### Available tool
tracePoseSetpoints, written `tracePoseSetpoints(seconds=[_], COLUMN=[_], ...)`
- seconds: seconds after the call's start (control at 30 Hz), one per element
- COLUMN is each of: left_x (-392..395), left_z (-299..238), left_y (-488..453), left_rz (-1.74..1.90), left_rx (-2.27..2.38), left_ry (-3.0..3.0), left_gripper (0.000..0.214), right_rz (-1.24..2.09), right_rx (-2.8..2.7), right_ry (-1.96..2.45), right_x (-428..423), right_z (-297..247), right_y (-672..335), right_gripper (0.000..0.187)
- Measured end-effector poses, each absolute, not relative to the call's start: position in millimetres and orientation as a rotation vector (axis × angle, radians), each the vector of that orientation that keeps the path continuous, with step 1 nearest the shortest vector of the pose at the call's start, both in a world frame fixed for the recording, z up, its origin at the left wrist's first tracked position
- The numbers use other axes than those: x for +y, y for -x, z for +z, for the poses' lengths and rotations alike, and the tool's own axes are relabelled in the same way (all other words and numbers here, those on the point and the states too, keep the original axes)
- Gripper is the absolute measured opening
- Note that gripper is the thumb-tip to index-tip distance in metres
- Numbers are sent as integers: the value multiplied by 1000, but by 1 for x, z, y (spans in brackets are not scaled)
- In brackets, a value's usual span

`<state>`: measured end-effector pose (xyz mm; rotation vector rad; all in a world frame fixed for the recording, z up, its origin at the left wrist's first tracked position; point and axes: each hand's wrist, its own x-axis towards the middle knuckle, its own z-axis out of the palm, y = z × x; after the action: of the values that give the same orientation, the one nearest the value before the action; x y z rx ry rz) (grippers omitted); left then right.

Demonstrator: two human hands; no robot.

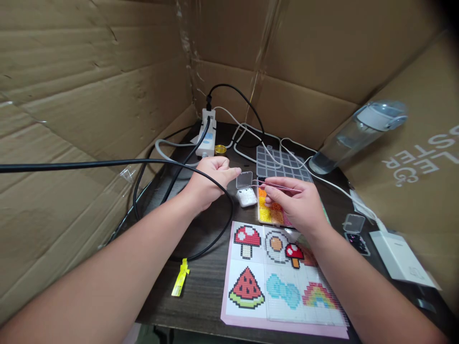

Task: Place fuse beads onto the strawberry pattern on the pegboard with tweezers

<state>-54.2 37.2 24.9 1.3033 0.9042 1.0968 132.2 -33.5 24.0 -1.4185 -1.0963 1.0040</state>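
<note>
Cardboard walls [89,95] box in the dark desk [204,282]. Left hand [211,179] is up w/ fingers curled shut, thumb & forefinger pinching a small clear box [245,180], held tilted just above the bead tray [268,214], prob. so the tweezers can reach it. Right hand [297,203] is closed on thin tweezers [278,187], tips pointing at that box, right over the orange/yellow beads. Pattern sheet [247,267] lies close in front w/ mushroom, watermelon & rainbow pics, a clear pegboard [304,310] laid over its right part, likely for copying. White print [412,167] on the right-side cardboard is upside down & cut off: "LER", "EG" approx., no full word readable.
</note>
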Motion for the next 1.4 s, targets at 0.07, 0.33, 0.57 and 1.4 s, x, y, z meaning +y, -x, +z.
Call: tracePoseSetpoints(seconds=[0.07, 0.33, 0.57, 1.4], left_x=[37, 36, 36, 35], left_z=[25, 25, 26, 27], left_y=[54, 54, 54, 55], left_rz=[1092, 1093, 1099, 1099], left_rx=[912, 930, 927, 942], left_ry=[-1295, -1289, -1304, -1302], left_gripper=[50, 51, 50, 51], right_rz=[1000, 892, 906, 937], right_rx=[-1120, -1238, -1130, -1103], right_ry=[1423, 1443, 1487, 1528], right_x=[-33, -31, -34, -30], right_z=[22, 13, 14, 11], right_y=[-132, -131, -123, -122], right_gripper=[35, 25, 33, 39])
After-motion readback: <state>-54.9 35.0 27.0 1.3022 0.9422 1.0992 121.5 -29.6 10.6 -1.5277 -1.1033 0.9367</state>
